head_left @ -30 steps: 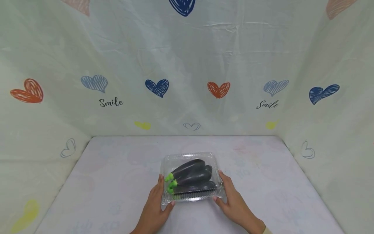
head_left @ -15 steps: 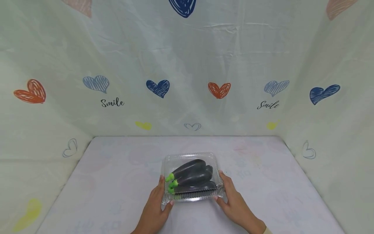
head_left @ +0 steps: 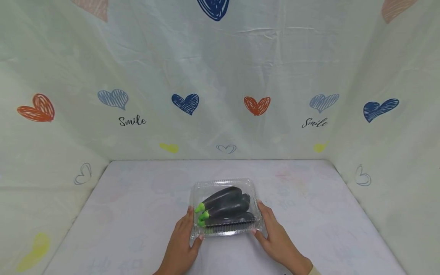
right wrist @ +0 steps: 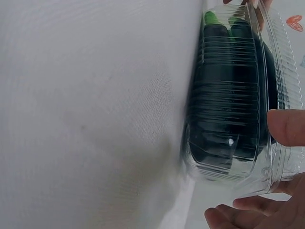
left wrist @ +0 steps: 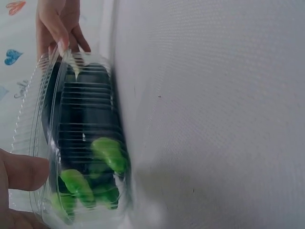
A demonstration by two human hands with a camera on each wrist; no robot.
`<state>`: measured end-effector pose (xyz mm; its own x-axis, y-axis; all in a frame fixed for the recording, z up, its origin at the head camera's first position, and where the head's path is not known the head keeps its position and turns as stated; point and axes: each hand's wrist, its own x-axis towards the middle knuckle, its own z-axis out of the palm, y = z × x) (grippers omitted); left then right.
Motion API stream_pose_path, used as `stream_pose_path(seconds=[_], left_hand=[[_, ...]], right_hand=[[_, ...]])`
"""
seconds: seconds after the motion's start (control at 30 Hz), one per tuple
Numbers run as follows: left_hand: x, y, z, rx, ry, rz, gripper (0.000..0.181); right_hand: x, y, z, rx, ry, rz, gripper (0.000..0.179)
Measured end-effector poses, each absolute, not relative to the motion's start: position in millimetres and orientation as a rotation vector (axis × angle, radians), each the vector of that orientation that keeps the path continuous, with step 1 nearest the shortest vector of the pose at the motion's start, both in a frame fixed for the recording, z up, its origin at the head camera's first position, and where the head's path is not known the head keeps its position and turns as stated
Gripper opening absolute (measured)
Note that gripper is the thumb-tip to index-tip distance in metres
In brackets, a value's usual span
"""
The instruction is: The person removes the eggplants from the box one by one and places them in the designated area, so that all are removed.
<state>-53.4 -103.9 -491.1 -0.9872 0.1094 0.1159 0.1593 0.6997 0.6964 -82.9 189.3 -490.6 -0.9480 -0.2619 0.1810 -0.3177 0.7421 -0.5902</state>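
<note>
left hand [head_left: 182, 240], right hand [head_left: 276, 237] grip clear box [head_left: 229, 232] at left and right sides, likely best holds; probably light, slick, dentable.

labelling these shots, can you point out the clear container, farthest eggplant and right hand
Clear container [head_left: 208, 188]: head view, bare far-left part of its top.
Farthest eggplant [head_left: 222, 197]: head view, middle of its dark body.
Right hand [head_left: 277, 239]: head view, back of the hand.
</note>
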Motion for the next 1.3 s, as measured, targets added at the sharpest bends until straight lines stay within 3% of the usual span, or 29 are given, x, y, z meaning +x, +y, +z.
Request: stream_pose_path(seconds=[1.3], left_hand=[[-48,-97,-479,-0.107,-2.889,-1.121,0.066]], right_hand=[[-76,184,-490,0.425,-2.819,0.937,0.073]])
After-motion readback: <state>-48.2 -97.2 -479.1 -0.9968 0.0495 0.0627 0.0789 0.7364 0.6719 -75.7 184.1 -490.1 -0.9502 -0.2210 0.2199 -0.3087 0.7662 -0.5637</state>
